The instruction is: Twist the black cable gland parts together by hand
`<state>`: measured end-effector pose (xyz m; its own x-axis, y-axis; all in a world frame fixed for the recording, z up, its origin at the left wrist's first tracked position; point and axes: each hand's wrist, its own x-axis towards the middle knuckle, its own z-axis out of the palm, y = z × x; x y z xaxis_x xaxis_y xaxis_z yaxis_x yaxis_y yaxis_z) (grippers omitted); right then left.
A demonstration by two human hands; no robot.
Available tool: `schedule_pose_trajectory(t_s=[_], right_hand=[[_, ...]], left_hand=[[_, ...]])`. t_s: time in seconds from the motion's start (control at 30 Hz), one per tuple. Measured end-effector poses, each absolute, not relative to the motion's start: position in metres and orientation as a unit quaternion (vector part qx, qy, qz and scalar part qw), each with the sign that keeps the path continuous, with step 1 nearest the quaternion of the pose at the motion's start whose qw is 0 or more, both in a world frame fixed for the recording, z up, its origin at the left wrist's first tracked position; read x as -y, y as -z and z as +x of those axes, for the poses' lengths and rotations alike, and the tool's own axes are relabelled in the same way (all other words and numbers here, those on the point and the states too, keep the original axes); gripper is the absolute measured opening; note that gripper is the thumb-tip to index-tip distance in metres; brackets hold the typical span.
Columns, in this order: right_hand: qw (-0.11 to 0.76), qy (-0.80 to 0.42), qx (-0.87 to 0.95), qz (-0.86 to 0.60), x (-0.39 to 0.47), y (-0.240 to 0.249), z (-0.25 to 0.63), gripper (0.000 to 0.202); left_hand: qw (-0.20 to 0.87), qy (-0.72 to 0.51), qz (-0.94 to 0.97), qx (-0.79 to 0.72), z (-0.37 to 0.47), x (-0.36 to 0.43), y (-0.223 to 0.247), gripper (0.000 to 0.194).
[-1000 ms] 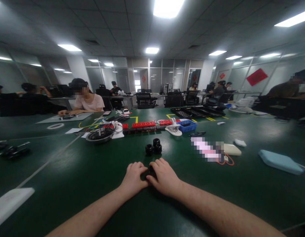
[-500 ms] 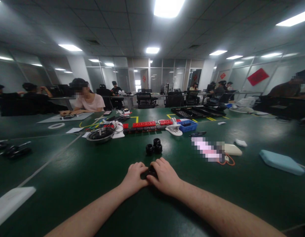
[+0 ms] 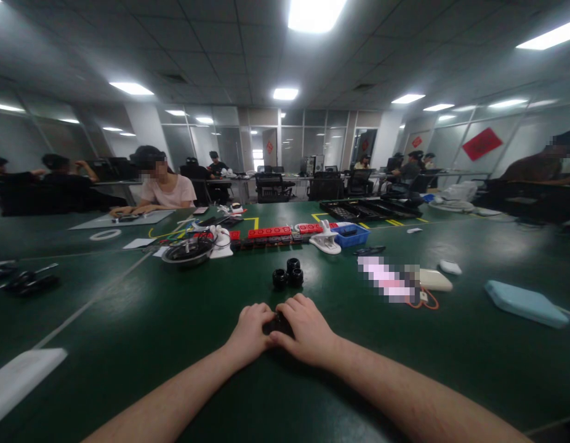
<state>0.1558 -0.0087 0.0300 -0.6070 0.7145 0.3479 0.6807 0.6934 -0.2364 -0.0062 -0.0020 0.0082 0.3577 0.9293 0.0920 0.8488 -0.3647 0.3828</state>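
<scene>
Between my two hands lies a small black part, mostly covered, so its kind does not show. My left hand grips its left side, fingers curled, thumb along the near edge. On its right side my right hand is closed, with fingers over the top and thumb towards my left hand. Both hands are low, at the green tabletop. Just beyond them, three black ribbed round pieces, like small wheels, stand clustered together and touch neither hand.
Farther back are a metal bowl of black parts, red blocks in a row, white clamps and a blue bin. A light-blue case lies right, a white block left. A co-worker sits across the table.
My right hand has shifted slightly left and its fingers have turned a little over the black part. My left hand stays nearly in place. The round pieces have not moved.
</scene>
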Motion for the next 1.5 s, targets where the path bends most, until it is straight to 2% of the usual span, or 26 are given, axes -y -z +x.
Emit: schedule_pose_trajectory(t_s=[0.17,0.4,0.9,1.5], right_hand=[[0.208,-0.025,0.909,-0.359,0.01,-0.032,0.155,0.04],[0.202,0.0,0.924,-0.325,0.011,-0.032,0.152,0.034],[0.169,0.024,0.946,-0.276,0.023,-0.035,0.148,0.036],[0.215,-0.01,0.922,-0.322,0.019,-0.025,0.153,0.026]], left_hand=[[0.149,-0.143,0.811,-0.547,-0.006,0.002,-0.008,0.021],[0.158,-0.135,0.802,-0.559,-0.002,0.004,-0.017,0.018],[0.143,-0.15,0.803,-0.559,-0.005,0.0,-0.005,0.011],[0.124,-0.168,0.802,-0.56,-0.007,0.0,-0.004,0.015]])
